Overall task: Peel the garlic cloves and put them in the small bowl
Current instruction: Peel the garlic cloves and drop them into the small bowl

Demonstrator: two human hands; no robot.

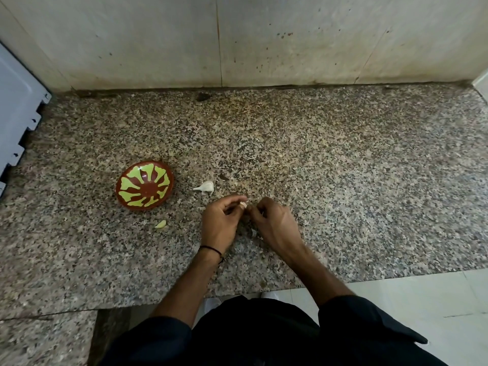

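Observation:
A small brown bowl (145, 185) with a green pattern sits on the speckled granite counter (343, 180), left of my hands, and holds nothing I can see. My left hand (220, 223) pinches a garlic clove (243, 205) at its fingertips. My right hand (274, 223) meets it from the right, fingers curled onto the same clove. A pale unpeeled garlic piece (205, 187) lies just beyond my left hand. A yellowish peeled clove (160, 224) rests on the counter below the bowl. A scrap of skin (253, 231) shows between my hands.
A white appliance (15, 112) stands at the far left edge of the counter. A stained tiled wall (237, 40) closes off the back. The counter's front edge runs just ahead of my body, with pale floor tiles (422, 299) at lower right.

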